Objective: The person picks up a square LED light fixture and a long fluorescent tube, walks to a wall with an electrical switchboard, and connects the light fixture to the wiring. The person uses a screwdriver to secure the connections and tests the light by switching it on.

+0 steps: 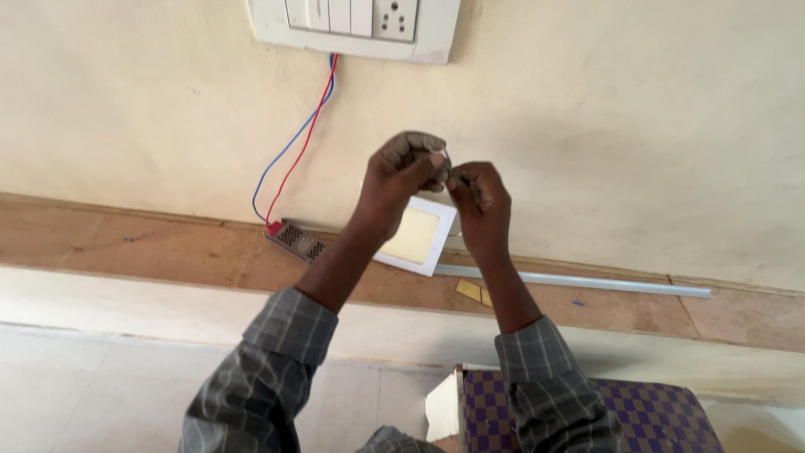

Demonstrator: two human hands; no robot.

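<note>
Fingertips of left hand (402,172) and right hand (480,195) pinch something too small to identify.

Two hands, left (401,180) and right (482,201). By the switchboard (356,25): two wires, red (303,138) and blue (289,143). Below it, one driver (295,242), one panel light (417,239), one conduit (579,283).

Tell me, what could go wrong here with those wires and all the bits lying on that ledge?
The left hand and right hand pinch something tiny together; it is too small to identify and could slip and drop.

The red and blue wires hang loose from the switch plate to the small metal box; an elbow might snag them.

The square light panel leans against the wall on the wooden ledge, right below the hands, and could get knocked over.
</note>
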